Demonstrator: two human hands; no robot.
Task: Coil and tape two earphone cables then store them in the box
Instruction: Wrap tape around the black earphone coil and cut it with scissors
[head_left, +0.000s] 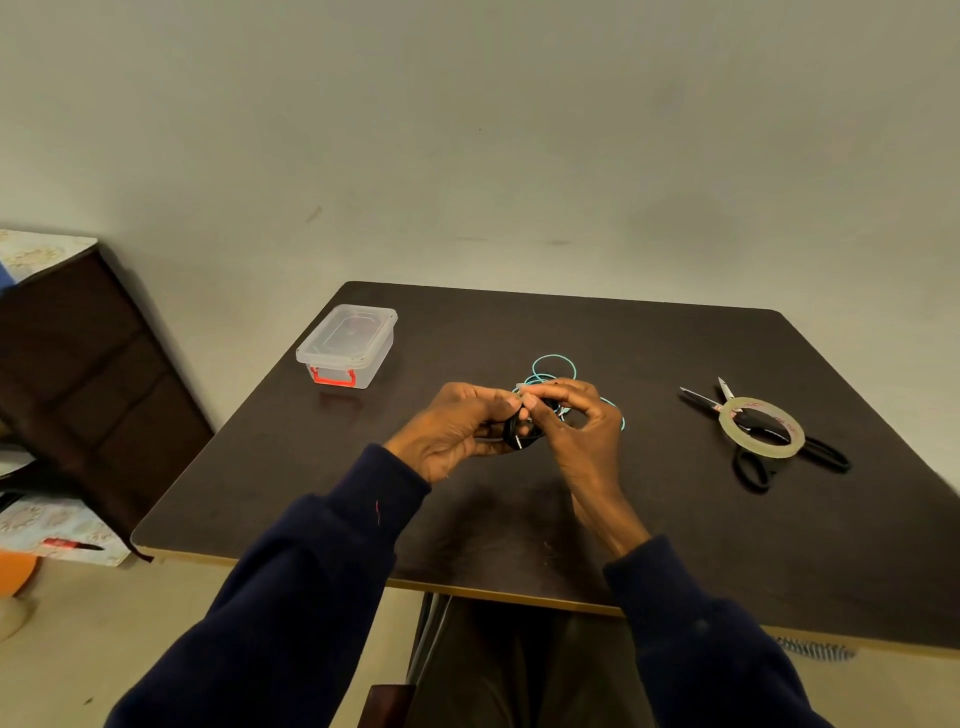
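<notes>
Centrally, cable (519, 435) inside left grip (457, 430), right grip (577, 422)

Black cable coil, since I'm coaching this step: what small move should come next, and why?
Probably press the pale strip, seemingly tape, around the black coil: left hand and right hand both pinch the coil, and the strip sits at their fingertips.

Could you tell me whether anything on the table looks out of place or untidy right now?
Nothing is damaged or spilled. The tape roll lies on top of the open scissors rather than beside them, and the teal earphone cable sprawls in loose loops on the table, not yet coiled.
</notes>
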